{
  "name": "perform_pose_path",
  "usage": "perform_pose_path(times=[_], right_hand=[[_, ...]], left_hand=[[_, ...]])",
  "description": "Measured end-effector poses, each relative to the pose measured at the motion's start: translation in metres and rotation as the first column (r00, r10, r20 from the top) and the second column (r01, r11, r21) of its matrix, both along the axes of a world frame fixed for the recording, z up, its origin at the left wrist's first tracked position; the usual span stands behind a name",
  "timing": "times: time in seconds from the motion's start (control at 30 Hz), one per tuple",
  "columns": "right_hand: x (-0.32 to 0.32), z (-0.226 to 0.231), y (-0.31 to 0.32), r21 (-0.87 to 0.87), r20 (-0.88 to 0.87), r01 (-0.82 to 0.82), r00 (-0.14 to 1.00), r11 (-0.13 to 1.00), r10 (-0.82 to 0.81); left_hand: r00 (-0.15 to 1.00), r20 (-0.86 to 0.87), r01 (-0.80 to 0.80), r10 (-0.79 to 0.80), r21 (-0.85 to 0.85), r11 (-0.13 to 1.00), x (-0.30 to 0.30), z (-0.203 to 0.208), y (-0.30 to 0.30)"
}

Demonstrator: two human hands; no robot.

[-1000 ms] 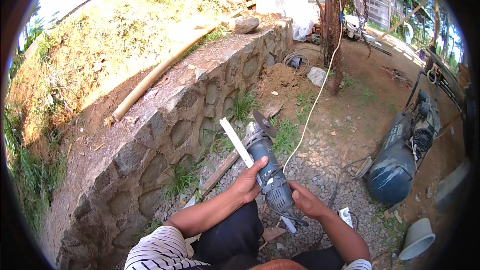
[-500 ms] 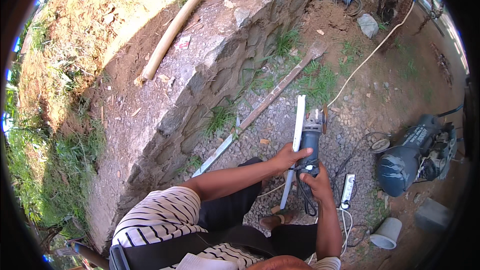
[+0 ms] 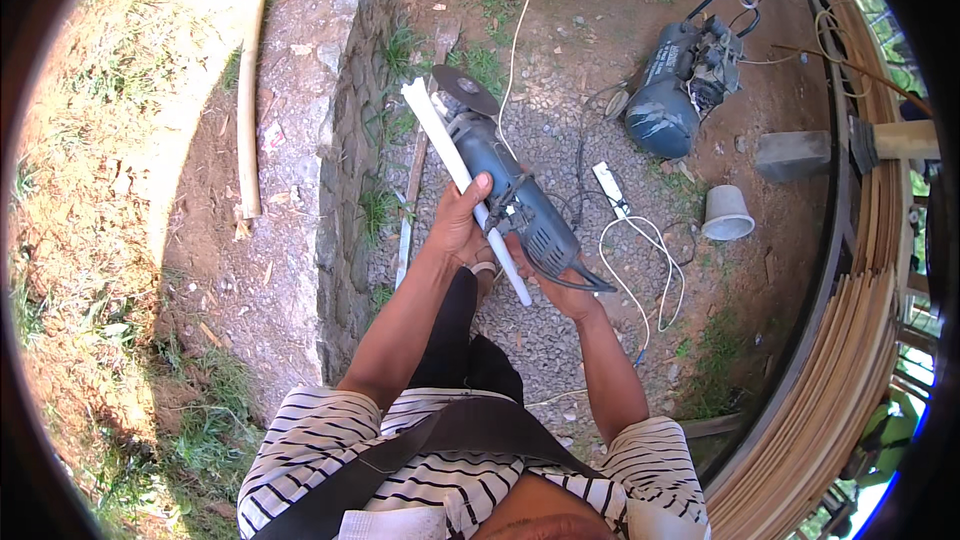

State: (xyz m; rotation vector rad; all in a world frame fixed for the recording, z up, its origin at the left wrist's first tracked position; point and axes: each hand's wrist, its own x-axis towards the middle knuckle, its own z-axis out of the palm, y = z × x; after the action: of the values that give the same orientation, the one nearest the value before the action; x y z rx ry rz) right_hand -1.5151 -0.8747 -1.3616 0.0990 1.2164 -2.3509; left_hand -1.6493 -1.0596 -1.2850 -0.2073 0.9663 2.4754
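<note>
Clearly, the angle grinder (image 3: 505,175) is up off the ground, slanting between the person's 2 hands, its dark disc (image 3: 465,90) at the far end. A white bar (image 3: 445,138) lies along its left side, roughly parallel to the body. The left hand (image 3: 458,222) is closed round the bar, its thumb crossing over toward the grinder casing. The right hand (image 3: 560,290) is beneath the rear of the tool; the casing hides part of it, so I cannot tell how tightly its fingers are wrapped.

Below is gravel (image 3: 545,350), with a white power strip (image 3: 610,190) and looped pale cord (image 3: 650,285) to the right of the hands. Near the strip, a pale bucket (image 3: 727,210) rests on the ground; beyond it are a grey block (image 3: 792,155) and a dark blue compressor (image 3: 665,120).

On the left, a narrow plank (image 3: 416,170) lies beside a stone wall (image 3: 345,250), and 1 long pole (image 3: 250,110) lies farther left. Stacked boards (image 3: 825,380) curve along the right rim.
</note>
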Motion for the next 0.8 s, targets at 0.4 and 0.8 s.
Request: perform_pose_path(times=[0.4, 0.8], right_hand=[[0.142, 0.167, -0.166, 0.724, -0.560, 0.592, 0.804, 0.356, -0.198], [0.084, 0.227, -0.268, 0.350, -0.736, 0.893, 0.449, 0.283, -0.507]], left_hand=[[0.972, -0.233, -0.074, 0.022, -0.216, 0.973, 0.141, 0.128, -0.107], [0.916, -0.390, -0.008, -0.092, -0.248, 0.969, 0.126, 0.211, -0.137]])
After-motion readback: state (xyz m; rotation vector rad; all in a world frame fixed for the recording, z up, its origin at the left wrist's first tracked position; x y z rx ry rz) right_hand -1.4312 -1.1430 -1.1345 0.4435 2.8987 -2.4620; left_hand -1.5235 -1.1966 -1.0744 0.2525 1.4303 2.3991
